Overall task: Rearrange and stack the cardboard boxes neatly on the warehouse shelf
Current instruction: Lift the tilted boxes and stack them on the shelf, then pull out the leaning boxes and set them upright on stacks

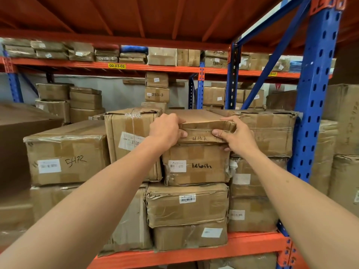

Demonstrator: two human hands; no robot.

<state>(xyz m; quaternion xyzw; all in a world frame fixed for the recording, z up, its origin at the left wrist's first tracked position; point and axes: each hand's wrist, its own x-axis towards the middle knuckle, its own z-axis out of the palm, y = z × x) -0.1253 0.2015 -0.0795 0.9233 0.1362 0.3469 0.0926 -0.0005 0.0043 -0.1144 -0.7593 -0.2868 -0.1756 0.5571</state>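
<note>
A flat cardboard box (pixel 202 131) with handwriting on its front lies on top of the middle stack. My left hand (pixel 167 131) grips its left front corner and my right hand (pixel 237 134) grips its right front corner, thumbs on the front face. Directly beneath sits a box marked in black ink (pixel 196 164), with two more boxes (pixel 186 204) stacked below it. A tall box (pixel 132 140) stands to the left and a wide box (pixel 272 133) to the right, both touching the stack. The orange shelf beam (pixel 242 247) carries them all.
A box marked 5472 (pixel 66 158) sits left of the tall one. A blue upright (pixel 314 98) borders the bay on the right, with more boxes (pixel 343 152) beyond it. The orange deck (pixel 155 18) hangs close overhead. A further rack with boxes (pixel 157 94) stands behind.
</note>
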